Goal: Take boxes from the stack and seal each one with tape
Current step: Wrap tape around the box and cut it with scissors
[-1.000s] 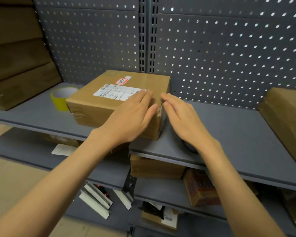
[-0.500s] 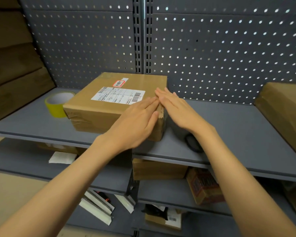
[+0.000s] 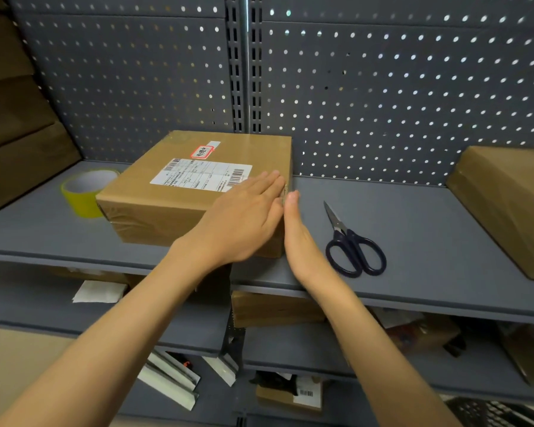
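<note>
Brown cardboard box (image 3: 195, 192) is sitting on the grey shelf (image 3: 413, 241), and I'm using it as the anchor for everything else here. It's got a white shipping label on top and shiny clear tape wrinkling across its near face.

The left hand (image 3: 244, 223) is lying flat on the box's top near-right corner, fingers straight and together, holding nothing. The right hand (image 3: 299, 238) is pressing flat against the box's right side, fingers straight too, fingertip reaching up to the top edge. Looks to me like they're smoothing tape down over that right edge, so this box is probably almost sealed.

The yellow tape roll (image 3: 85, 192) is standing just left of the box, touching or nearly touching it, can't tell which. The scissors (image 3: 352, 245) are lying shut just right of the box, close to the right wrist. Another brown box (image 3: 506, 204) is sitting well off to the right.

What could go sideways: the box is sitting near the shelf's front lip, so pushing hard from the right could be sliding it into the roll or skewing it. Also the right forearm swinging back could be knocking the scissors off the shelf. And rushed rubbing could be trapping more wrinkles in the tape.
</note>
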A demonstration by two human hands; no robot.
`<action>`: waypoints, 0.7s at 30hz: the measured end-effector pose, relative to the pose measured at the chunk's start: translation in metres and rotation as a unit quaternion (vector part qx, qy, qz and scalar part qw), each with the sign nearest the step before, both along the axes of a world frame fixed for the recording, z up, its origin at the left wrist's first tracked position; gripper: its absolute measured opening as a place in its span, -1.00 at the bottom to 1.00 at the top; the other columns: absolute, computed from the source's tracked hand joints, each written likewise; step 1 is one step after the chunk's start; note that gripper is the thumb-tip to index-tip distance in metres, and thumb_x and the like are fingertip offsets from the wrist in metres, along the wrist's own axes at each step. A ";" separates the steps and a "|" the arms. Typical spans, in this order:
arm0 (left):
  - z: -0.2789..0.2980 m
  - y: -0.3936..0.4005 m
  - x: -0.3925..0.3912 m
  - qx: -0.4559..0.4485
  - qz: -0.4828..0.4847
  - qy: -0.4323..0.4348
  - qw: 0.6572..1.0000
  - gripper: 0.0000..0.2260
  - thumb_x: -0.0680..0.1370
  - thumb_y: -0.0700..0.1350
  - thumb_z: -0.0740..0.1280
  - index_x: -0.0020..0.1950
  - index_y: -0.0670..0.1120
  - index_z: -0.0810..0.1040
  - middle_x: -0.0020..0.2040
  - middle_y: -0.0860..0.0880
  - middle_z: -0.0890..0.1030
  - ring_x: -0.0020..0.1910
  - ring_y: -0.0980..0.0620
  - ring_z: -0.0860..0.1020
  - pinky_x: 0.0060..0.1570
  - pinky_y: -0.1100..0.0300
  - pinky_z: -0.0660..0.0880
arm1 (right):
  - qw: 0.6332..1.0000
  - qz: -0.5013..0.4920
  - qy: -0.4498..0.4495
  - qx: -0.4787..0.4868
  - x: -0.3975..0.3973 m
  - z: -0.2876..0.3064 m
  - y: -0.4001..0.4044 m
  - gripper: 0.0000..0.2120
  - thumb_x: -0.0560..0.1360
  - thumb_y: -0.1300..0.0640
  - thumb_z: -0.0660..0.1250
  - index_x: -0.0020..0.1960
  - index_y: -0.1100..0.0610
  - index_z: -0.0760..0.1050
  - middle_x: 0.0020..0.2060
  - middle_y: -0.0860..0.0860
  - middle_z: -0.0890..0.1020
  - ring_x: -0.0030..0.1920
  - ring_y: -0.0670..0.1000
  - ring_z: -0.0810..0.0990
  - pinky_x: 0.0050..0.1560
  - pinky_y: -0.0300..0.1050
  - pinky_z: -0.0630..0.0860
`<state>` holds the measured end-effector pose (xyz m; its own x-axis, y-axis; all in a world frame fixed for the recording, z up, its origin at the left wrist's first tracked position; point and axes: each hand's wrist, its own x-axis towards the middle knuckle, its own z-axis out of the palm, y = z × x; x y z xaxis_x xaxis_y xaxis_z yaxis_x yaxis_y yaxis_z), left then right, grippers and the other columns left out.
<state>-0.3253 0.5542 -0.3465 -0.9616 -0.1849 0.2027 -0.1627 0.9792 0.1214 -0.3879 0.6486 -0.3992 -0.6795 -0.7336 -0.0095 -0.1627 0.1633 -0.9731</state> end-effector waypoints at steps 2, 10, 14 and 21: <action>0.002 -0.003 -0.001 0.029 -0.004 -0.008 1.000 -0.42 0.57 0.02 -0.15 0.56 -0.17 0.09 0.57 -0.07 0.08 0.55 0.07 0.02 0.38 0.39 -0.17 | 1.000 0.008 -0.014 0.019 0.002 -0.006 0.005 -0.12 0.36 -0.47 -0.23 0.57 -0.05 -0.15 0.55 -0.11 -0.07 0.53 -0.14 -0.09 0.54 -0.01 -0.12; 0.002 -0.003 -0.003 -0.002 0.008 0.013 1.000 -0.51 0.66 0.05 -0.14 0.56 -0.09 0.13 0.56 -0.02 0.15 0.55 0.03 0.06 0.43 0.26 -0.10 | 0.999 -0.007 -0.022 -0.022 0.012 0.018 0.004 -0.25 0.48 -0.34 -0.21 0.57 0.01 -0.16 0.55 -0.10 -0.10 0.52 -0.17 -0.12 0.51 -0.15 -0.16; -0.001 -0.001 -0.007 0.008 0.028 0.008 1.000 -0.54 0.67 0.00 -0.11 0.55 -0.12 0.14 0.56 -0.04 0.15 0.55 0.03 0.06 0.44 0.23 -0.05 | 0.999 -0.004 -0.031 -0.006 0.014 0.006 0.004 -0.12 0.35 -0.43 -0.21 0.57 -0.04 -0.16 0.55 -0.13 -0.10 0.52 -0.16 -0.10 0.52 -0.08 -0.13; 0.008 -0.008 -0.004 0.071 -0.013 -0.007 0.997 -0.53 0.65 -0.06 -0.05 0.54 -0.18 0.12 0.57 -0.08 0.09 0.55 0.06 0.02 0.39 0.37 -0.12 | 0.998 -0.002 0.048 0.042 0.004 0.017 0.024 -0.42 0.60 -0.24 -0.21 0.56 -0.04 0.01 0.54 -0.10 0.06 0.52 -0.14 -0.01 0.46 -0.29 -0.14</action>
<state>-0.3293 0.5463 -0.3384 -0.9692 -0.1856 0.1621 -0.1403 0.9564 0.2563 -0.3835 0.6725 -0.3821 -0.6826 -0.7307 -0.0051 -0.2539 0.2437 -0.9360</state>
